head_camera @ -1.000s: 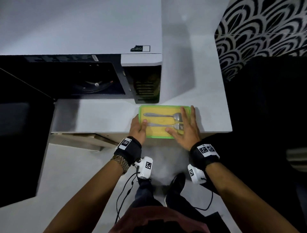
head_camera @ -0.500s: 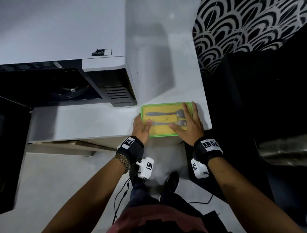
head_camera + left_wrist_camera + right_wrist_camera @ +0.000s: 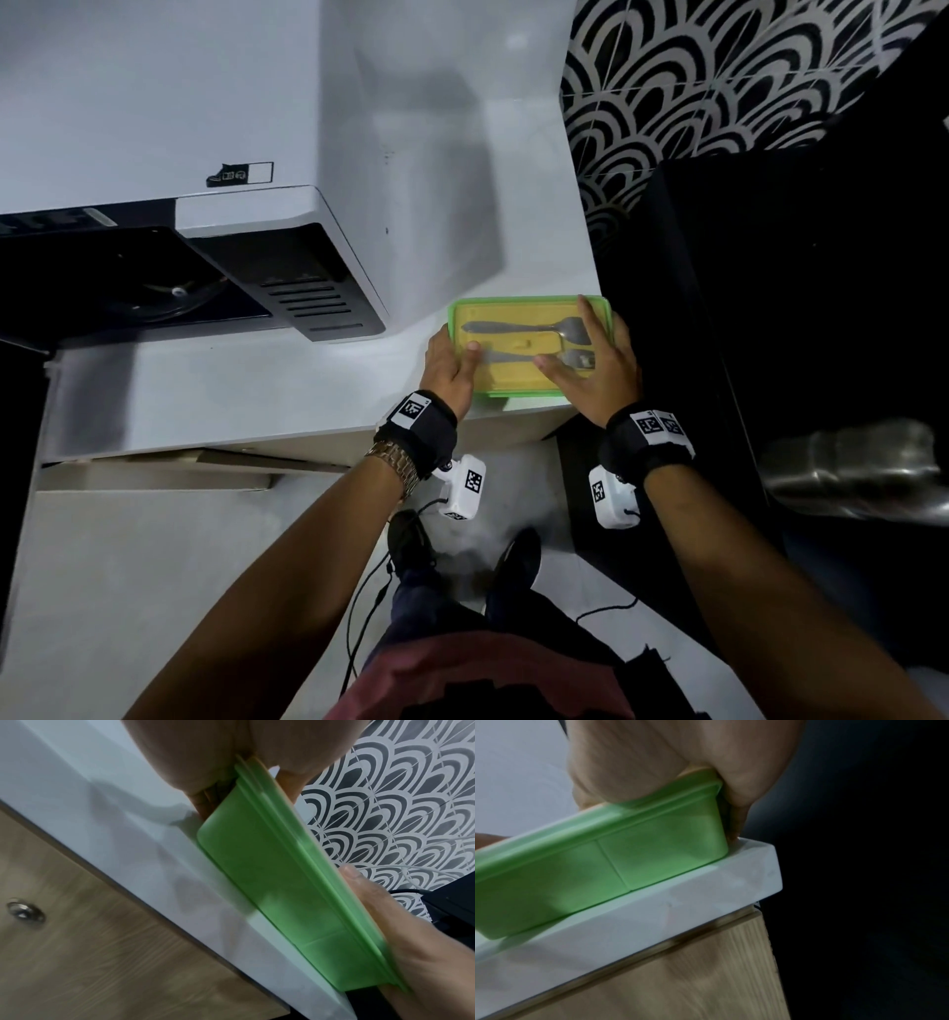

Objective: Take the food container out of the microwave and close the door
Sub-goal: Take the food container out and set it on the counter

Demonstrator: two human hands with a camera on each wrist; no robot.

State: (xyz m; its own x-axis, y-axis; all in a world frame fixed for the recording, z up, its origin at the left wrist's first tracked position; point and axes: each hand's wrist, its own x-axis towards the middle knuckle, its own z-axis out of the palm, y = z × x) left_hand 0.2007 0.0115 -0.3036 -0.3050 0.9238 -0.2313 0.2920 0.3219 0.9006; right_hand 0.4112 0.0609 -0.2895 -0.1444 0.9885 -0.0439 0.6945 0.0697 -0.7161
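Observation:
A green food container (image 3: 513, 372) with a yellow lid sits at the front right corner of the white counter (image 3: 231, 390). A spoon (image 3: 518, 326) and a fork (image 3: 577, 358) lie on the lid. My left hand (image 3: 452, 367) grips its left end, thumb on the lid. My right hand (image 3: 601, 370) grips the right end, fingers wrapped down the side. In the wrist views the container (image 3: 277, 882) (image 3: 603, 858) rests on the counter. The white microwave (image 3: 257, 128) stands behind with its dark cavity (image 3: 128, 288) open.
The microwave door (image 3: 13, 488) hangs open at the far left. A black appliance (image 3: 796, 308) and a metal vessel (image 3: 847, 473) stand right of the counter. Patterned tiles (image 3: 719, 77) cover the back wall. A wooden cabinet with a knob (image 3: 24, 911) lies under the counter.
Both hands have carried the container to the right along the counter's front edge, up to its right corner. The grip on both ends is unchanged.

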